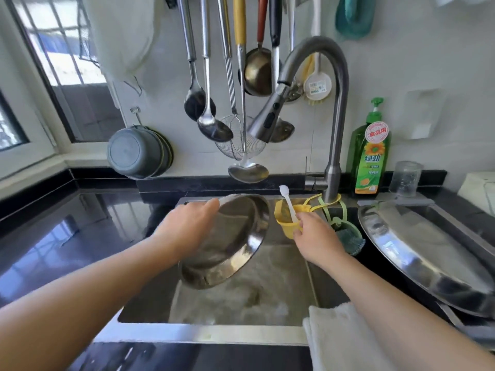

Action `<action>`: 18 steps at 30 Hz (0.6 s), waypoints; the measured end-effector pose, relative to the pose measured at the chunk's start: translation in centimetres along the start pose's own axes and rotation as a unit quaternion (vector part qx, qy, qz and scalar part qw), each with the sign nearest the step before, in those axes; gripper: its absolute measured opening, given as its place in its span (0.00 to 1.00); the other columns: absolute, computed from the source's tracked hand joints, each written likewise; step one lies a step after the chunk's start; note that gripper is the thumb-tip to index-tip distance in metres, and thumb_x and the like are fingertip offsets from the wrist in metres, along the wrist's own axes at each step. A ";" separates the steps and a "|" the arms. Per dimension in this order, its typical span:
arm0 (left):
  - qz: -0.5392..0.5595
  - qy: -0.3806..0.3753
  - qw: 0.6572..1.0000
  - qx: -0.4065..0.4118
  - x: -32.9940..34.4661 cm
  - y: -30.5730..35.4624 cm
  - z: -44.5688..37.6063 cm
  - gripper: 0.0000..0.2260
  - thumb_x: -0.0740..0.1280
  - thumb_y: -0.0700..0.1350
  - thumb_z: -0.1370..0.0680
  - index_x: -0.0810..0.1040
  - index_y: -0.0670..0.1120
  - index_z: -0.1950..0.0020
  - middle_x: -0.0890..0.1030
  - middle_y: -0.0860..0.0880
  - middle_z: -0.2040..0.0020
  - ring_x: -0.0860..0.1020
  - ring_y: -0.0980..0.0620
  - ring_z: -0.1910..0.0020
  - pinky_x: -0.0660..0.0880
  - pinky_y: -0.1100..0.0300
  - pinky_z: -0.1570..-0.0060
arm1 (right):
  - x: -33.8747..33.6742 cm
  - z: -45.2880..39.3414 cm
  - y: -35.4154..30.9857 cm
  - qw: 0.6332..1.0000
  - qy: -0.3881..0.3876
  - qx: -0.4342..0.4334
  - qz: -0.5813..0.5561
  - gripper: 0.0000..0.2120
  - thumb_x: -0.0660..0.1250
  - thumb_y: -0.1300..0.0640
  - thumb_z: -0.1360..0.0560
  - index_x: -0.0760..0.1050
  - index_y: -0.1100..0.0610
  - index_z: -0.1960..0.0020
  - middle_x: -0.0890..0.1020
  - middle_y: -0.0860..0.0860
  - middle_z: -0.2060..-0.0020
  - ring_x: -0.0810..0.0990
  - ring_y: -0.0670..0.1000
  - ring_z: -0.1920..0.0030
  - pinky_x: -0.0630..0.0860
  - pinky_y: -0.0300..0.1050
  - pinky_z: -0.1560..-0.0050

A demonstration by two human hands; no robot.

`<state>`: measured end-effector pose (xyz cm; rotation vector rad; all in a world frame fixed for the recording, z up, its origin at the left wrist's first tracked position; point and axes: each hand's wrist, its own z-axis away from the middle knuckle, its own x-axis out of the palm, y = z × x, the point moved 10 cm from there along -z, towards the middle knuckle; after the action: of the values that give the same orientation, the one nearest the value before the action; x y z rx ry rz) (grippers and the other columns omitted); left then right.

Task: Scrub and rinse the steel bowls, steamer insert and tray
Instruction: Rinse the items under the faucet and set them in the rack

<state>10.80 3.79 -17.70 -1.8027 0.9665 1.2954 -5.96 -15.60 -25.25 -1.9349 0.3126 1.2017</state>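
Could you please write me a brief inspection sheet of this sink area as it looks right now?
Surface: steel sink, basin wet and foamy; glossy black counter.
Job's things: steel bowl held tilted over the basin; large steel tray resting at the right.
Clutter: yellow caddy holding a white brush; scrub pad hanging by it; white cloth on the front rim; green soap bottle; glass.
Grippers: left hand grips the bowl's rim; right hand pinches the brush handle.
Cables: nothing seen.
Surroundings: faucet; ladles hanging on the wall; window at left.
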 end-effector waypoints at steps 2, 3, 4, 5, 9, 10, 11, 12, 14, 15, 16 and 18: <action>-0.065 -0.005 0.998 0.025 -1.3 -0.2 0.0 0.06 0.61 0.43 0.17 0.66 0.49 0.41 0.78 0.48 0.48 0.80 0.39 0.48 0.66 0.51 0.58 | -1.6 -2.9 -0.7 0.999 0.000 0.018 0.036 0.19 0.62 0.54 0.19 0.71 0.54 0.29 0.77 0.53 0.36 0.79 0.56 0.45 0.78 0.50 0.48; -0.078 -0.007 0.997 0.026 -1.7 -0.3 0.0 0.06 0.60 0.44 0.17 0.65 0.49 0.42 0.79 0.48 0.46 0.80 0.38 0.47 0.65 0.51 0.57 | -2.4 -4.6 -0.5 0.998 -0.007 0.041 0.036 0.21 0.62 0.55 0.20 0.69 0.55 0.27 0.78 0.55 0.36 0.81 0.57 0.45 0.78 0.48 0.50; -0.079 -0.005 0.997 0.024 -1.8 -0.6 -0.1 0.06 0.60 0.44 0.18 0.63 0.49 0.44 0.78 0.47 0.46 0.80 0.38 0.48 0.65 0.51 0.58 | -3.3 -6.3 -0.6 0.997 -0.011 0.063 0.033 0.20 0.62 0.55 0.20 0.70 0.57 0.29 0.80 0.57 0.39 0.82 0.58 0.47 0.79 0.48 0.53; -0.069 -0.001 0.997 0.018 -1.7 -1.0 -0.2 0.08 0.60 0.43 0.18 0.60 0.50 0.47 0.78 0.46 0.47 0.80 0.37 0.49 0.65 0.50 0.58 | -4.1 -8.0 -0.4 0.996 -0.010 0.079 0.028 0.15 0.62 0.56 0.21 0.72 0.59 0.35 0.82 0.59 0.44 0.83 0.59 0.51 0.81 0.50 0.56; 0.084 0.028 0.994 -0.059 -0.2 -3.4 0.0 0.08 0.60 0.41 0.20 0.60 0.50 0.53 0.77 0.43 0.54 0.78 0.33 0.54 0.71 0.47 0.59 | -4.1 -13.6 1.4 0.984 -0.028 0.162 -0.063 0.07 0.61 0.62 0.20 0.75 0.65 0.47 0.83 0.61 0.59 0.83 0.57 0.65 0.82 0.49 0.64; 0.116 0.037 0.990 -0.076 0.2 -4.0 0.1 0.09 0.60 0.41 0.19 0.61 0.50 0.54 0.78 0.42 0.53 0.78 0.33 0.54 0.71 0.48 0.60 | -3.5 -14.2 1.8 0.979 -0.043 0.183 -0.085 0.07 0.61 0.63 0.20 0.75 0.67 0.48 0.82 0.61 0.60 0.80 0.56 0.67 0.79 0.46 0.68; 0.136 0.043 0.986 -0.090 0.6 -4.6 0.2 0.09 0.60 0.42 0.19 0.60 0.51 0.54 0.79 0.41 0.53 0.77 0.33 0.54 0.69 0.48 0.60 | -2.8 -14.6 2.1 0.975 -0.060 0.199 -0.083 0.08 0.61 0.63 0.20 0.76 0.68 0.48 0.81 0.61 0.62 0.77 0.54 0.70 0.74 0.44 0.70; 0.151 0.047 0.982 -0.104 1.1 -5.5 0.3 0.10 0.61 0.42 0.19 0.60 0.52 0.55 0.79 0.42 0.54 0.77 0.33 0.55 0.68 0.49 0.61 | -2.0 -14.9 1.9 0.973 -0.076 0.209 -0.061 0.08 0.62 0.63 0.21 0.77 0.68 0.49 0.80 0.60 0.64 0.74 0.53 0.71 0.70 0.42 0.71; 0.178 0.045 0.974 -0.134 1.9 -6.6 0.2 0.11 0.61 0.42 0.19 0.61 0.51 0.57 0.76 0.46 0.59 0.75 0.36 0.58 0.67 0.50 0.62 | -1.3 -14.9 1.3 0.976 -0.086 0.197 0.020 0.07 0.63 0.64 0.22 0.78 0.67 0.55 0.77 0.58 0.66 0.72 0.53 0.71 0.68 0.41 0.71; 0.195 0.042 0.969 -0.144 2.3 -6.7 0.2 0.10 0.61 0.42 0.19 0.62 0.51 0.57 0.74 0.48 0.61 0.74 0.38 0.59 0.67 0.50 0.62 | -1.2 -14.5 1.1 0.977 -0.094 0.184 0.054 0.07 0.63 0.65 0.22 0.78 0.66 0.56 0.76 0.58 0.67 0.72 0.53 0.71 0.68 0.41 0.71; 0.220 0.040 0.963 -0.151 2.8 -6.7 0.0 0.09 0.61 0.43 0.18 0.65 0.51 0.57 0.74 0.49 0.61 0.74 0.39 0.59 0.67 0.51 0.61 | -1.0 -13.9 1.0 0.977 -0.108 0.173 0.062 0.07 0.63 0.64 0.23 0.78 0.66 0.55 0.76 0.58 0.67 0.72 0.53 0.71 0.69 0.41 0.71; 0.274 0.038 0.946 -0.171 4.1 -6.7 -0.1 0.06 0.61 0.47 0.18 0.69 0.50 0.55 0.79 0.49 0.57 0.77 0.42 0.57 0.70 0.52 0.59 | -1.3 -12.2 0.6 0.978 -0.123 0.163 -0.032 0.10 0.64 0.63 0.22 0.79 0.66 0.44 0.79 0.57 0.65 0.72 0.51 0.71 0.70 0.41 0.71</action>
<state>17.58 6.14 -20.78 -1.9204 1.4262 1.8368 0.75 -25.34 -21.90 -1.4879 0.2940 1.2453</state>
